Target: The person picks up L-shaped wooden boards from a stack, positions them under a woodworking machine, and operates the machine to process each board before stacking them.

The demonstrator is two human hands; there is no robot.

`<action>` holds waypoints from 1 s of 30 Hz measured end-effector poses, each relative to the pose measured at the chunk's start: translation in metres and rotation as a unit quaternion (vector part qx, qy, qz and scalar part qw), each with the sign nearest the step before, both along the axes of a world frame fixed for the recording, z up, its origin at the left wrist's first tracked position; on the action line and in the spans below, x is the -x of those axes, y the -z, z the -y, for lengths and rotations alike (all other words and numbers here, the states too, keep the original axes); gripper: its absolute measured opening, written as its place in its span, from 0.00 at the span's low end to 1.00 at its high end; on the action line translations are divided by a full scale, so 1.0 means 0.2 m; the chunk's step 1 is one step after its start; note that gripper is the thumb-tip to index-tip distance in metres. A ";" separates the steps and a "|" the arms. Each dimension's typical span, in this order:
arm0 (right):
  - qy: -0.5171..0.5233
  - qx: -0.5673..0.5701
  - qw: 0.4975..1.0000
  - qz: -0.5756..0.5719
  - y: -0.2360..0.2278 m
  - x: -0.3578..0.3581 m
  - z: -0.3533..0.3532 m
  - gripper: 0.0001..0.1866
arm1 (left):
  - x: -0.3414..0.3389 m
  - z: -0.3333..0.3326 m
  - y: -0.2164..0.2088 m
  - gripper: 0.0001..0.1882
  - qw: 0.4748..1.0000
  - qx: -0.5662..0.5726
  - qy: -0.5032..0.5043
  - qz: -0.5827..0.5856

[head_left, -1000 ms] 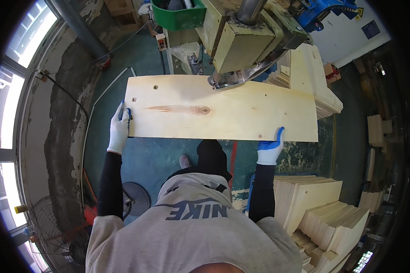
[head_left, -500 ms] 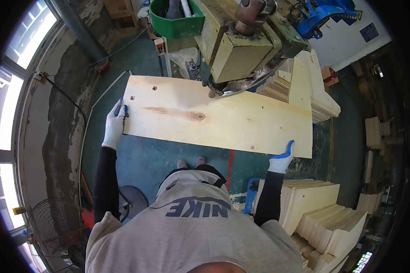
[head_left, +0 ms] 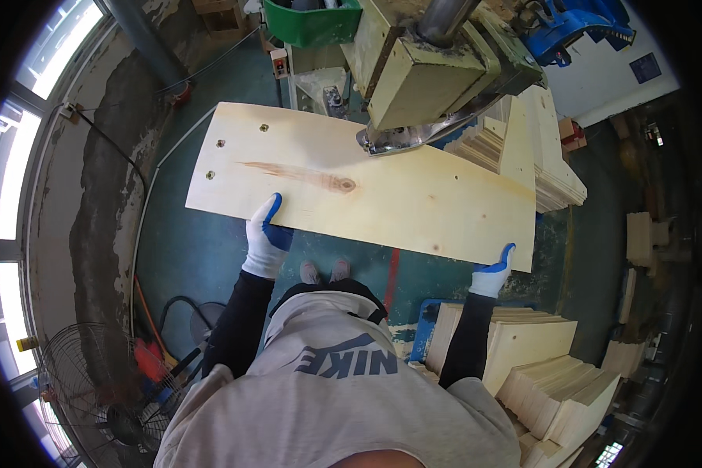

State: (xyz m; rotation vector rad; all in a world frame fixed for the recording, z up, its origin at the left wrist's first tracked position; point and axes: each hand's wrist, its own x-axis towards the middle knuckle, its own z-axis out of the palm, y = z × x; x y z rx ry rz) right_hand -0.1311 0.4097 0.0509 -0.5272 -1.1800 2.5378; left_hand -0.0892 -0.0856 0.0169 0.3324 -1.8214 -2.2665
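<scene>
A long pale wooden board (head_left: 320,183) lies across in front of me, tilted slightly down to the right. At its near edge, left of centre, my left hand (head_left: 267,238) in a white and blue glove grips it with the thumb on top. My right hand (head_left: 493,270), gloved alike, is closed on the near edge close to the right end. Three small metal inserts (head_left: 221,143) sit in the board near its left end. Above the far edge hangs the tip (head_left: 366,144) of a green machine (head_left: 429,86). The fingers under the board are hidden.
Stacked boards (head_left: 538,343) stand at the lower right, and more wood pieces (head_left: 476,144) lie beside the machine. A green bin (head_left: 312,23) is mounted at the machine's left. At the lower left stands a wire fan (head_left: 101,390); windows line the left wall.
My left hand has moved from the board's left end to its near edge, uncovering a third insert. The board's left end has shifted left and away. My right hand still grips the right end.
</scene>
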 end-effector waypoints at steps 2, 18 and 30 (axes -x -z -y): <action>-0.012 0.004 1.000 0.002 -0.03 -0.08 0.01 0.31 | -0.07 -0.01 -0.07 0.13 0.941 -0.331 -0.043 0.049; -0.073 0.100 0.991 0.050 -0.06 -0.18 0.70 0.22 | -0.44 0.68 -0.11 0.15 0.963 -0.205 -0.172 -0.014; -0.047 0.091 0.994 0.047 -0.08 0.00 0.75 0.17 | -0.23 0.77 -0.13 0.18 0.942 -0.305 -0.138 0.010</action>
